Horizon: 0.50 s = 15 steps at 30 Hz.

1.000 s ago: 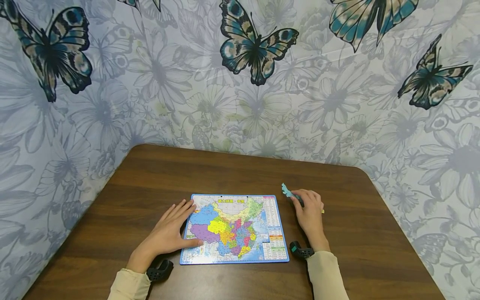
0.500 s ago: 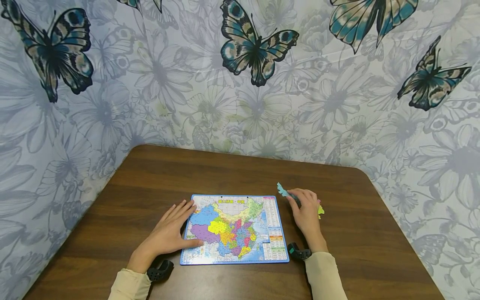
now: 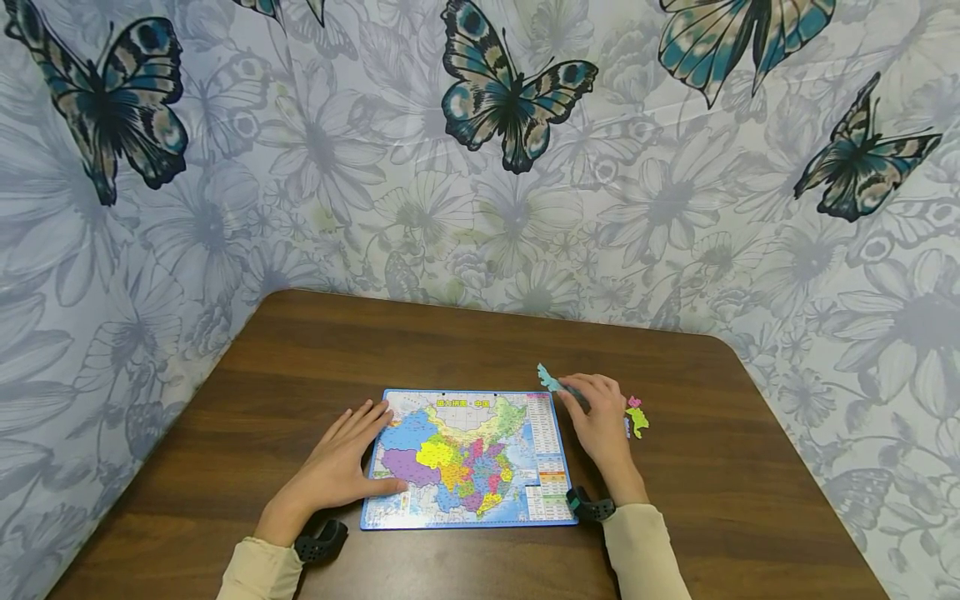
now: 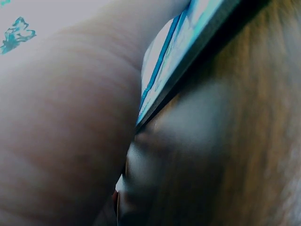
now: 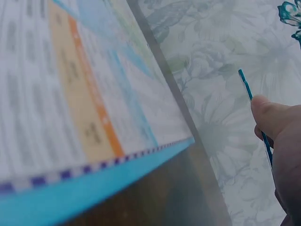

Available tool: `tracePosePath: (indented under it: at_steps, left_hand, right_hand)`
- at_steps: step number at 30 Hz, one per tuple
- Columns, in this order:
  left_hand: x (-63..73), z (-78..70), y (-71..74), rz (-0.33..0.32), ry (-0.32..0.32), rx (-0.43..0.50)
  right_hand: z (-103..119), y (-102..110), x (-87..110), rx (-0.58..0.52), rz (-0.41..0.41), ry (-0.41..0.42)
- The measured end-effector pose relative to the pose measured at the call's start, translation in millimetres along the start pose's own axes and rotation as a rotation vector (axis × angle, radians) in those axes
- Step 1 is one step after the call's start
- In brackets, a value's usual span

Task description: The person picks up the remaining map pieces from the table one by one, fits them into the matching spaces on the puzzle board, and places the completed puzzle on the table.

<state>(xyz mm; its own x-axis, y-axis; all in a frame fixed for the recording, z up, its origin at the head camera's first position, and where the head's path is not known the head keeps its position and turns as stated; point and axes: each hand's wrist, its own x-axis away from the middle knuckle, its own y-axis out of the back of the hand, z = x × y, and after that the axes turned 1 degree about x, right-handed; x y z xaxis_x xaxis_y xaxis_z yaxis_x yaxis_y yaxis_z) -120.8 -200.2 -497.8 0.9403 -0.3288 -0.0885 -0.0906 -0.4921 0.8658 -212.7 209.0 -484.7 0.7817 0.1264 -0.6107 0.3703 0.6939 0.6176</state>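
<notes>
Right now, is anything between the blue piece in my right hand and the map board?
Nothing visible stands between the blue piece and the map board; your left hand rests on its left edge.

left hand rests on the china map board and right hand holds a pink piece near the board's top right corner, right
No: the puzzle piece in the right hand is light blue, not pink, as the head view shows. The left hand rests on the China map board, and the piece is near its top right corner.
</notes>
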Motion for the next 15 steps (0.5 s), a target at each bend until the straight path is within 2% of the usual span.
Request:
tracePosePath:
  at_steps: [7, 15]
  left_hand:
    - [0.4, -0.9, 0.7, -0.001, -0.001, 0.004]
    - [0.9, -1.0, 0.6, -0.006, -0.003, 0.003]
  right_hand:
    - [11.9, 0.3, -2.1, -0.014, 0.032, -0.001]
    - [22.4, -4.1, -3.7, -0.023, 0.043, 0.057]
